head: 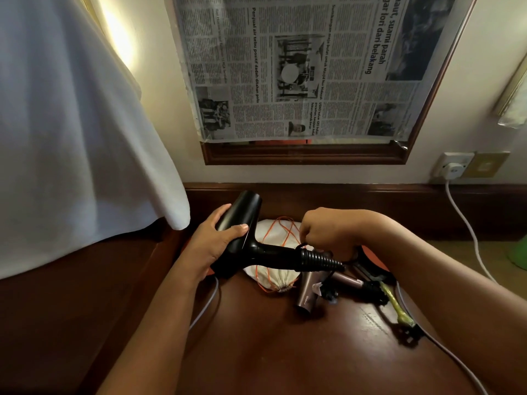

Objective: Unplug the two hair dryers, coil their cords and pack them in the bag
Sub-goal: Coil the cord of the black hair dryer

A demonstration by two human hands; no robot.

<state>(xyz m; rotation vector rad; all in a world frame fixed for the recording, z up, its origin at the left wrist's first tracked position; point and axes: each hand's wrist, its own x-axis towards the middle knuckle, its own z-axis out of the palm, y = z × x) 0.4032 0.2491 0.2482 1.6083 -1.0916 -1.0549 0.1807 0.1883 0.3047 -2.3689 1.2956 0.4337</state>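
Nearest to us are our two forearms over the dark wooden table (285, 352). Our left hand (211, 246) holds the body of the black hair dryer (248, 238), fingers curled around it. Our right hand (328, 235) is closed as a fist on its black cord (350, 259), just beyond the ribbed sleeve. The bronze hair dryer (309, 292) lies on the table below, beside the white drawstring bag (273, 252). To coil well, we should probably keep the dryer steady, make even loops, and not bend the cord sharply at the sleeve. A white plug (453, 168) sits in the wall socket.
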